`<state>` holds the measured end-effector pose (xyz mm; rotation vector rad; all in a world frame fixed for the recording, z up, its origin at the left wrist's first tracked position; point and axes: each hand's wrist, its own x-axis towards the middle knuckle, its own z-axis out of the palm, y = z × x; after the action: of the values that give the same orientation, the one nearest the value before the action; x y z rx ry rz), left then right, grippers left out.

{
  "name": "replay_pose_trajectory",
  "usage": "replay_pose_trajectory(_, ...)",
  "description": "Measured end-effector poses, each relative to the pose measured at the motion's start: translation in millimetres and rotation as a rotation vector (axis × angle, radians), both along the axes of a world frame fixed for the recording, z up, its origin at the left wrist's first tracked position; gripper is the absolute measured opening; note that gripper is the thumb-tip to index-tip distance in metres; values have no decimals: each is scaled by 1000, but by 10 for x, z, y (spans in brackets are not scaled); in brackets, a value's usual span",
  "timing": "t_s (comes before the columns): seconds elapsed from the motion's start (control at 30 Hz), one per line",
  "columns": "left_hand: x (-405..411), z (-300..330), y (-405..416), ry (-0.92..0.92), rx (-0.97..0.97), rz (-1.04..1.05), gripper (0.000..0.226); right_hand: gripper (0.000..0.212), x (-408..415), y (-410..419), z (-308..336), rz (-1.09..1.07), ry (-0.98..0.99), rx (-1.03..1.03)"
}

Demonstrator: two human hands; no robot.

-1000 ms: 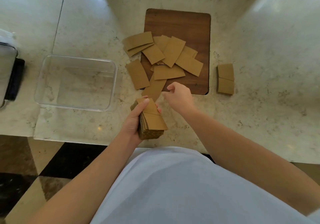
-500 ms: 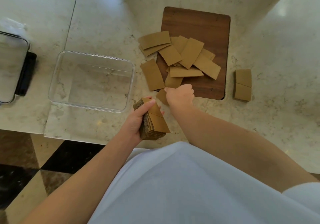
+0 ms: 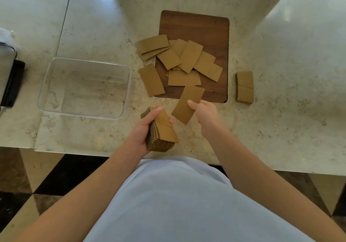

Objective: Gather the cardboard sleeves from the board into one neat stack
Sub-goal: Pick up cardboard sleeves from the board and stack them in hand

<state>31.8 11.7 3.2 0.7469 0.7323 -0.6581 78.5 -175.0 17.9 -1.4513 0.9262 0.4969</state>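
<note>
Cardboard sleeve (image 3: pixel 188 104), flat a moment ago, now lifted, pinched in right hand (image 3: pixel 205 111); left hand (image 3: pixel 143 129) grips stack (image 3: pixel 161 129).

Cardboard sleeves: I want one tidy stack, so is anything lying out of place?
Yes. One sleeve lies off the wooden board on the counter, a fanned few overhang its left edge, and a separate small pile sits to the board's right, apart from the stack in the left hand.
</note>
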Motion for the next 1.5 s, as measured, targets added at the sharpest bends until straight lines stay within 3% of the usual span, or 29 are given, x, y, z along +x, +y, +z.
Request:
replay_pose_trajectory(0.1,-29,22,-56,25,-31,37,23,13,-202,-131,127,32,-291,-151)
replay_pose_trajectory(0.23,-46,22,-149,-22,-76,47,45,20,-398,-216,203,298,-636,-337)
replay_pose_trajectory(0.47,-34,16,-351,-41,-37,-54,52,42,-641,-279,174,709,-890,-580)
replay_pose_trajectory(0.53,-16,33,-395,-13,-37,-58,64,54,-690,-309,157,837,-832,-566)
replay_pose_trajectory(0.67,-9,44,-526,-2,-87,-117,101,74,-737,-479,144,876,-737,-537)
replay_pose_trajectory(0.8,-2,53,-702,2,-169,-137,79,74,-725,-690,166,897,-732,-528)
replay_pose_trajectory(0.87,19,64,-806,15,-168,-137,77,61,-696,-773,171,810,-679,-447)
replay_pose_trajectory(0.97,105,99,-1023,-47,-98,-194,63,22,-643,-850,201,410,-420,-184)
replay_pose_trajectory(1.03,215,139,-1212,-83,-43,-211,56,43,-618,-972,195,209,-164,144)
replay_pose_trajectory(1.1,346,213,-1405,-114,-16,-239,44,54,-595,-1135,194,171,-41,393)
replay_pose_trajectory(1.23,558,311,-1816,-151,24,-270,54,51,-473,-1551,242,162,-37,523)
replay_pose_trajectory(1.33,698,320,-2114,-156,106,-326,75,47,-314,-1892,278,186,-42,498)
replay_pose_trajectory(1.5,1017,321,-2482,-162,258,-349,90,41,-25,-2232,260,151,-98,450)
